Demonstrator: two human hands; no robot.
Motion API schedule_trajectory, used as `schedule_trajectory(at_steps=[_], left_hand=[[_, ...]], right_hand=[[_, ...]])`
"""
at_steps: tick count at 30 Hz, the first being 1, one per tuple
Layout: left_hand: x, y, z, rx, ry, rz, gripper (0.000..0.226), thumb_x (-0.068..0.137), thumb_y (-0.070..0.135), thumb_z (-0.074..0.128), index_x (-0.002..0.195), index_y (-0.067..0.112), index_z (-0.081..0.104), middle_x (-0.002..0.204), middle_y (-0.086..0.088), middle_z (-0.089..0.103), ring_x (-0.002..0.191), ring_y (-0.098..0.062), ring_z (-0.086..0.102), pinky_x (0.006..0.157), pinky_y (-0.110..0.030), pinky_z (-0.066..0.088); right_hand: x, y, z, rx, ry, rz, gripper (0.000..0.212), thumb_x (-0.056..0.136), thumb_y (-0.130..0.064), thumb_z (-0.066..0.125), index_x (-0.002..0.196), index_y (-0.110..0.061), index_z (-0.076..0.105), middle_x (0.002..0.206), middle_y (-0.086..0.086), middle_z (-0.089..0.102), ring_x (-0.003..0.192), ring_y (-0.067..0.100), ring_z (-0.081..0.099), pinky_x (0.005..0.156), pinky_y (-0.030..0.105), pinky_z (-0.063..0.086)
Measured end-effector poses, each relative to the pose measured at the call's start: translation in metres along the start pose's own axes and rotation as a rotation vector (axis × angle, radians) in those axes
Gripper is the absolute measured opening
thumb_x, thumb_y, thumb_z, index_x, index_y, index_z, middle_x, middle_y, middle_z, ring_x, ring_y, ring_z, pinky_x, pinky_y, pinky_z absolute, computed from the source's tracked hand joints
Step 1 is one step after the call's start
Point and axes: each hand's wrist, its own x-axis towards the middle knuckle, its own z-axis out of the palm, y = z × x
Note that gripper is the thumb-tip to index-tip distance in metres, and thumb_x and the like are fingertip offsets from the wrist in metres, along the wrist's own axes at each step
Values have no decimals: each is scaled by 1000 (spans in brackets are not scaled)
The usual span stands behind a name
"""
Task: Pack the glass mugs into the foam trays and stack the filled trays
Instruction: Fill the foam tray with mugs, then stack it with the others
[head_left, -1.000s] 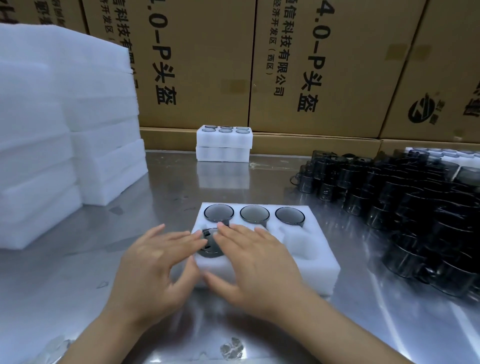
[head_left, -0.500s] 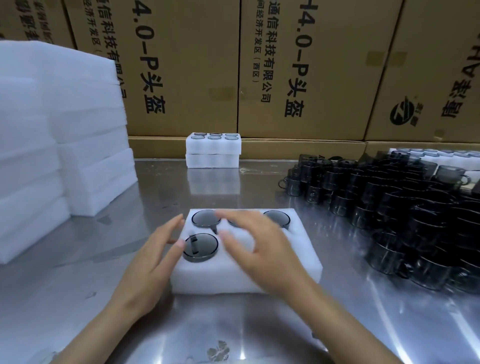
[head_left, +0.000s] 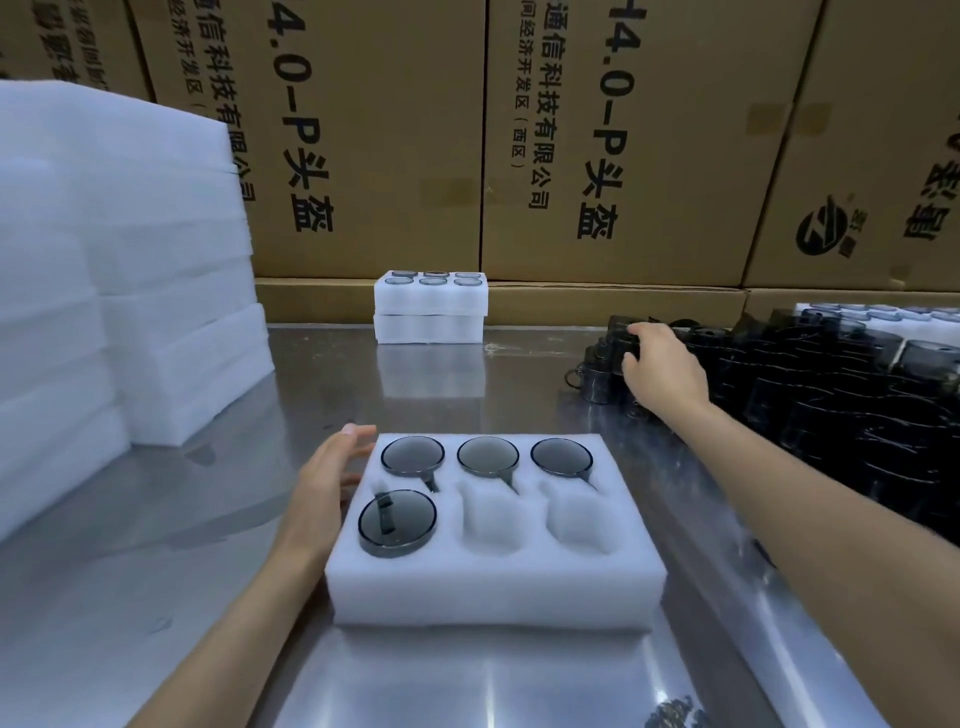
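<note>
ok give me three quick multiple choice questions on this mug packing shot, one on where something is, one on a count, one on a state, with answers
1. Where is the right hand?
A. on the loose mugs at the right
B. on the near foam tray
C. on the cardboard boxes

2. How many mugs sit in the near foam tray?
A. two
B. four
C. six

3. What is the left hand doing?
A. lifting a mug
B. resting with straight fingers against the tray's left side
C. gripping the stacked trays

Answers:
1 A, its fingers reach onto a dark mug at the pile's near edge.
2 B, three fill the back row, one the front left; two pockets are bare.
3 B, it holds nothing.
</note>
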Motion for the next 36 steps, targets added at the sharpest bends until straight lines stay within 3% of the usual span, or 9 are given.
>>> schedule_trajectory(at_steps=[5, 11, 15, 21, 25, 28, 30, 32, 36], left_hand=[[7, -8, -1, 4, -24, 8, 37, 94, 51, 39, 98, 30, 69, 92, 7, 73, 74, -8, 66, 68, -30, 46], [14, -14, -1, -6, -31, -5, 40, 93, 57, 35, 91, 37, 70, 90, 3, 72, 79, -16, 65, 69, -33, 49], [13, -14, 0, 18, -40, -6, 46, 93, 61, 31, 94, 35, 69, 85, 5, 72, 66, -6, 66, 64, -30, 46], [13, -12, -1, 29, -56, -11, 48, 80, 70, 35, 91, 38, 69, 88, 6, 73, 79, -14, 67, 76, -37, 50], [13, -12, -1, 27, -47, -31, 49, 73, 72, 37, 89, 39, 69, 87, 4, 73, 80, -16, 68, 83, -42, 52], [12, -12, -2, 31, -40, -31, 51, 74, 73, 35, 92, 39, 68, 89, 4, 73, 85, -18, 68, 86, -43, 51], [12, -12, -1, 34, -43, -28, 53, 74, 73, 34, 95, 38, 68, 90, 4, 73, 88, -19, 67, 88, -43, 51], [12, -11, -1, 25, -44, -28, 52, 74, 73, 35, 94, 38, 67, 90, 4, 73, 89, -21, 67, 86, -42, 51], [13, -11, -1, 17, -47, -24, 53, 75, 72, 35, 96, 35, 67, 92, 4, 73, 88, -19, 68, 82, -40, 51]], right_hand=[[20, -4, 12, -218, -3, -53, 34, 98, -19, 40, 131, -10, 46, 135, 11, 46, 106, 38, 56, 74, 39, 43], [27, -5, 26, -396, -8, -49, 26, 95, -13, 46, 119, -5, 46, 122, 15, 46, 97, 39, 58, 64, 35, 36], [25, -3, 25, -398, 50, -103, 23, 91, -8, 53, 114, -6, 49, 116, 14, 52, 95, 37, 57, 61, 34, 35], [-2, -14, 12, -71, 192, -156, 11, 92, -19, 53, 101, -14, 53, 105, 4, 57, 102, 26, 50, 67, 32, 34], [-45, -26, -5, 139, 288, -281, 7, 90, -23, 55, 91, -19, 49, 94, -6, 52, 96, 18, 44, 64, 32, 34], [-84, -37, -15, 200, 326, -392, 10, 87, -24, 58, 90, -18, 51, 105, -5, 48, 102, 14, 38, 66, 28, 31], [-106, -48, -21, 300, 296, -452, 11, 87, -25, 58, 86, -17, 50, 119, -4, 48, 114, 14, 36, 74, 24, 29], [-123, -61, -26, 413, 225, -495, 13, 86, -26, 53, 80, -16, 48, 120, -4, 53, 120, 15, 40, 81, 20, 27], [-151, -85, -28, 589, 42, -477, 17, 83, -35, 53, 73, -25, 44, 99, -18, 62, 96, 13, 59, 79, 35, 46]])
